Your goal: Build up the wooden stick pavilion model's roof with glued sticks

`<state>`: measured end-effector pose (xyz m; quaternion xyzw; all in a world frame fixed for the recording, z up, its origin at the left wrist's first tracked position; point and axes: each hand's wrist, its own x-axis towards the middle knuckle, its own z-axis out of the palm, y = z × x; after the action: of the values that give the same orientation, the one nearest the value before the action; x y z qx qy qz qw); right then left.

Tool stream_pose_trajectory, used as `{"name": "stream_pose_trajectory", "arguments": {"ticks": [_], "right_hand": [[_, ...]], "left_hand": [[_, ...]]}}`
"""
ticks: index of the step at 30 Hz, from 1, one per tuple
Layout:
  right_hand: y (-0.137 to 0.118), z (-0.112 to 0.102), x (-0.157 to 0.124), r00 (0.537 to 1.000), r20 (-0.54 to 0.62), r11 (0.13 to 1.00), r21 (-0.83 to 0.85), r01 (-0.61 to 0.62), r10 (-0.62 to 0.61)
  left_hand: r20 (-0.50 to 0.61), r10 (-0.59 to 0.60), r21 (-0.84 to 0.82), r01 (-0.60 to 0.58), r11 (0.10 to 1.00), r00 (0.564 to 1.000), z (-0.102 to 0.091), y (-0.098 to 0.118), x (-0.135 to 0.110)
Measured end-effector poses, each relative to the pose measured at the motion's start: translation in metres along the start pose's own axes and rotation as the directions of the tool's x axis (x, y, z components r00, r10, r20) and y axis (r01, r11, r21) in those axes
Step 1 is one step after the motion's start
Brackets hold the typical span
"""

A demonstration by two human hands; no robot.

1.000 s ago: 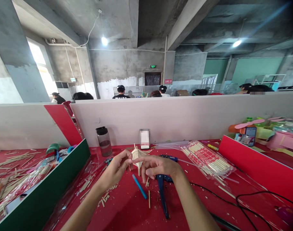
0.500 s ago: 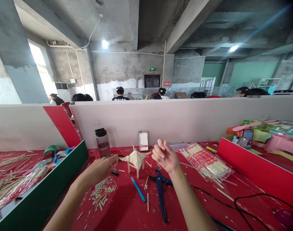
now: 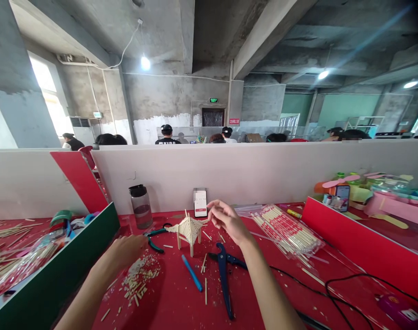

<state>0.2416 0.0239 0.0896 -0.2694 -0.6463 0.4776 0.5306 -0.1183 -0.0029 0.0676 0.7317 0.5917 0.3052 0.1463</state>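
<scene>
A small pavilion model made of wooden sticks stands upright on the red table. My left hand hovers low over a heap of short stick offcuts, its fingers curled downward and hidden from me. My right hand is raised just right of the model's roof, fingers loosely bent with nothing visible in them. Green-handled pliers lie between my left hand and the model. A blue pen and blue-handled cutters lie in front of the model.
A phone leans on the white partition, with a dark bottle to its left. A bag of red-and-white sticks lies right. Black cables run at right. A green divider borders the left. Other people sit beyond.
Both hands let go of the stick model, which now stands on the table. My left hand moved down-left to the offcuts; my right hand lifted beside the roof.
</scene>
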Motion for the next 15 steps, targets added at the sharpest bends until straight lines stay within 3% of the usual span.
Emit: {"name": "stream_pose_trajectory", "arguments": {"ticks": [3, 6, 11, 15], "right_hand": [[0.019, -0.004, 0.006, 0.990, -0.141, 0.975, -0.220, -0.013, -0.019], [0.043, -0.005, 0.007, 0.976, -0.216, 0.924, -0.380, -0.050, -0.036], [0.066, -0.005, 0.004, 0.991, -0.134, 0.865, -0.495, -0.082, 0.017], [0.063, -0.007, 0.004, 0.997, -0.076, 0.863, -0.503, -0.038, 0.000]], "left_hand": [[0.022, -0.016, 0.044, 0.015, 0.999, 1.000, 0.005, 0.010, 0.007], [0.011, 0.012, -0.123, -0.010, 0.992, 1.000, 0.017, 0.020, 0.015], [0.031, 0.072, -0.299, -0.060, 0.952, 0.997, 0.045, 0.030, 0.021], [-0.020, 0.099, -0.406, -0.098, 0.908, 0.995, 0.051, 0.035, 0.020]]}}
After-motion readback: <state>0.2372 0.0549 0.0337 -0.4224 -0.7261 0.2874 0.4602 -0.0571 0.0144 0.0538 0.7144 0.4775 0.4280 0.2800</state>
